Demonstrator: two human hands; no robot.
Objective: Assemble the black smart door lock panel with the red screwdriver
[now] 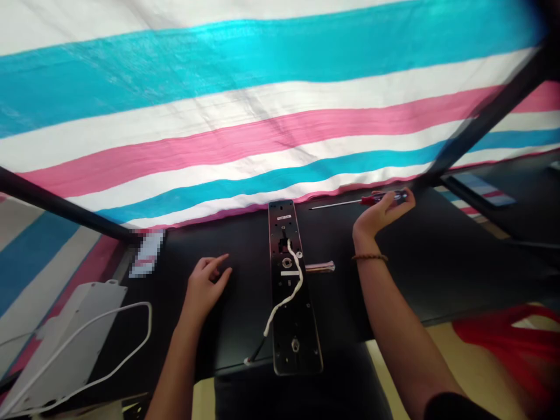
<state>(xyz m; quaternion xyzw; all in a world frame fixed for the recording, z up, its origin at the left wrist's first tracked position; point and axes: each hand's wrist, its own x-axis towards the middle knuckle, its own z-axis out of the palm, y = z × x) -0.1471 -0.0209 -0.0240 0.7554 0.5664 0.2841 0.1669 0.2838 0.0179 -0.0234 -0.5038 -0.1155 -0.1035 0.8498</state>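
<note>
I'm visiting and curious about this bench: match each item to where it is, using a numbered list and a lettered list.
1. Red-handled screwdriver
2. Brown bracelet
3. White-wrapped cable
4. Metal lever handle

A. Lying along the dark lock plate
B. Around the right wrist
C. Held in the right hand
D. Sticking out from the plate's right edge

Pairs: 1-C, 2-B, 3-A, 4-D.
</note>
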